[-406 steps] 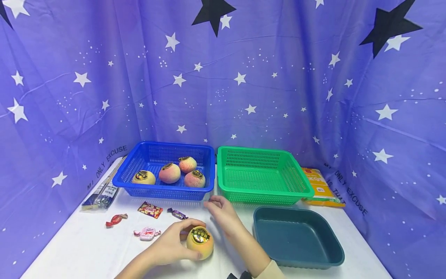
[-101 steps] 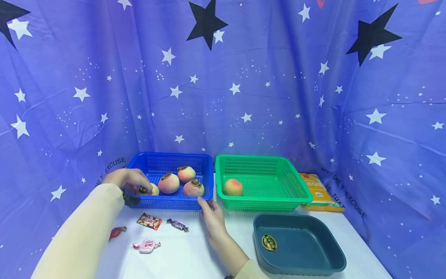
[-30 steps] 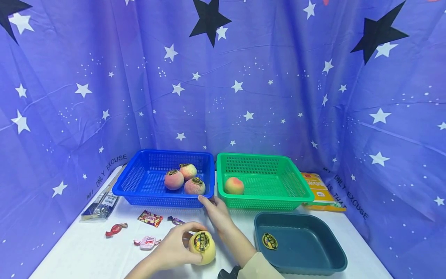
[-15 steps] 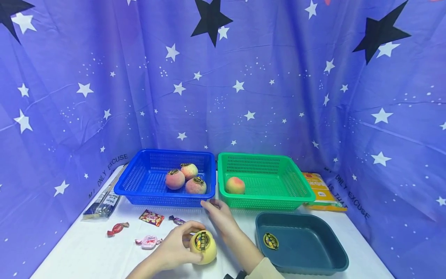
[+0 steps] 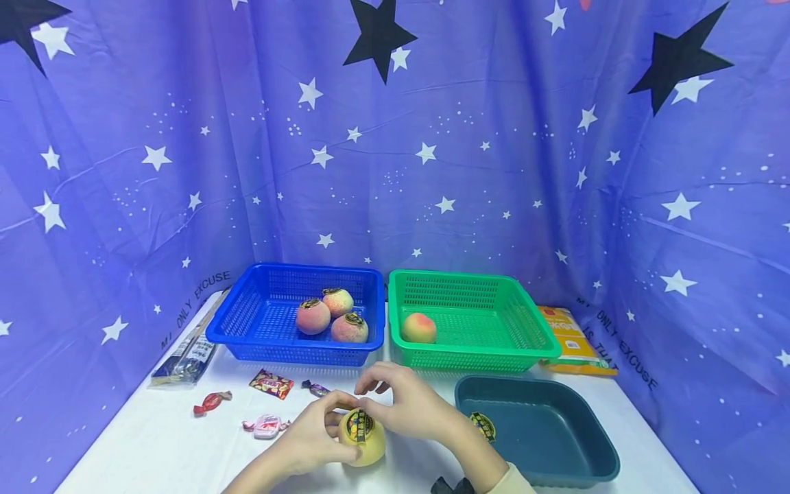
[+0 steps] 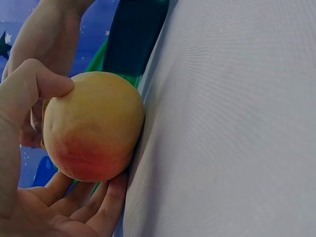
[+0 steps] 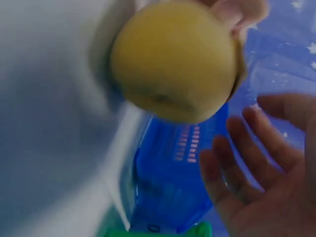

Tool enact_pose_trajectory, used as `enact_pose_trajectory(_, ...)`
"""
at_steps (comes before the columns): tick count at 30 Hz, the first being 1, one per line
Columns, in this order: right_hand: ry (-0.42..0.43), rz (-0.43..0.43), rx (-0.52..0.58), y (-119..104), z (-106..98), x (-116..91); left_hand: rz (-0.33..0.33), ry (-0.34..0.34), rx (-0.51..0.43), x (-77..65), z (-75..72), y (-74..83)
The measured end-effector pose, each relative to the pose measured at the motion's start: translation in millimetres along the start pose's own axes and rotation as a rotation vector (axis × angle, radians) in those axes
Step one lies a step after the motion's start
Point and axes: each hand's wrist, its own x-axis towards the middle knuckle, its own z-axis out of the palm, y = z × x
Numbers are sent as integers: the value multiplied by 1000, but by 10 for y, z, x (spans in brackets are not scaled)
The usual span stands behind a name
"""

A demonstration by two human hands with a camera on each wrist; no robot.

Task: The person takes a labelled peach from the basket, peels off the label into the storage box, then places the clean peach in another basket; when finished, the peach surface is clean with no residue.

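My left hand (image 5: 311, 439) holds a yellow peach (image 5: 364, 449) near the table's front, its thumb and fingers on opposite sides. A black-and-gold label (image 5: 359, 425) faces up on the peach. In the left wrist view the bare underside of the peach (image 6: 96, 133) shows a red blush. My right hand (image 5: 410, 405) hovers at the label's right edge with loosely bent fingers. In the right wrist view its fingers (image 7: 247, 153) are spread apart from the peach (image 7: 173, 59) and hold nothing. A similar label (image 5: 483, 427) sticks to the left wall of the dark teal tray (image 5: 555, 439).
At the back, a blue basket (image 5: 296, 353) holds several labelled peaches (image 5: 313, 318). Beside it, a green basket (image 5: 475, 360) has one unlabelled peach (image 5: 419, 328). Wrapped candies (image 5: 271, 383) lie at left, near a clear-and-dark package (image 5: 185, 357). An orange packet (image 5: 570, 343) lies at right.
Earlier, an unlabelled peach appeared in the green basket and a label in the tray. My left hand took another peach from the blue basket. My right hand has just moved to its label.
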Motion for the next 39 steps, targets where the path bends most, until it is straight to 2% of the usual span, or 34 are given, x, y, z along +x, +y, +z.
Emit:
enact_pose_trajectory(3,-87,-53,-81,18,-4,-17,-5,-8,-14,4,-2,-4)
enact_pose_trajectory(8,-167,-27,-123,39,13,-13,-2,-19,-17,10,-14,-16)
enact_pose_trajectory(16,-202,-23,-157,-4,-18,-8,5,-22,-4,6,-17,-4)
enact_pose_trajectory(24,-215,-48,-202,-174,-118,8,4,-13,14,14,-9,-9)
enact_pose_trajectory(30,-222,-65,-143,-272,-237,-89,1,-12,10,25,6,-16)
enact_pose_trajectory(33,-214,-67,-57,-290,-320,-189,1,-14,-3,20,1,-14)
enact_pose_trajectory(39,-194,6,85,-294,-569,-394,-9,1,-9,1,7,-9)
